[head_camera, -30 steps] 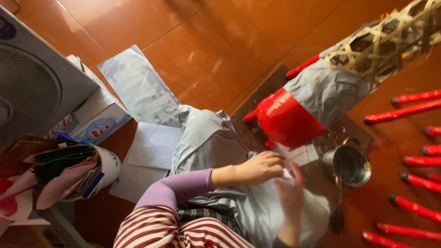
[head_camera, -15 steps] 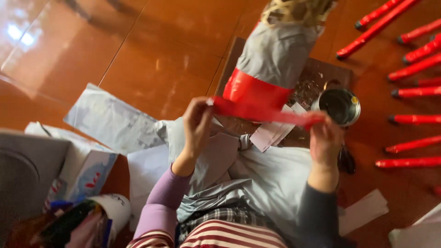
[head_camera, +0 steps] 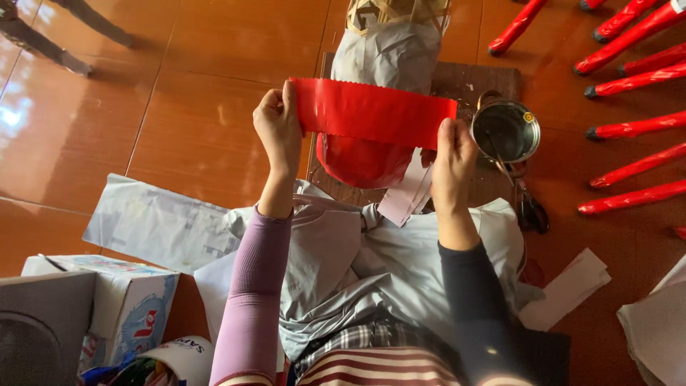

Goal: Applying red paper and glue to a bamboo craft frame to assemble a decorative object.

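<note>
I take the red paper strip [head_camera: 371, 111] as my marker. Far to its left and lower down, a grey sheet of paper [head_camera: 153, 225] lies flat on the tiled floor [head_camera: 107, 121], and below that sheet stands a white and blue box [head_camera: 128, 300]. At the strip's left end, my left hand [head_camera: 277, 125] pinches its edge between thumb and fingers, the purple sleeve [head_camera: 250, 307] running down from the wrist. The strip itself is stretched out level between both hands, held in the air. Directly behind it, I see a paper-wrapped form with a red lower end [head_camera: 364, 157] lying on a dark wooden board [head_camera: 471, 78]. At the strip's right end, my right hand [head_camera: 451, 161] grips the edge, fingers closed on it. Just right of that end a small metal pot [head_camera: 505, 131] sits at the board's edge, with scissors [head_camera: 529, 207] below it. Farther right, red sticks [head_camera: 629, 129] lie in a row.
</note>
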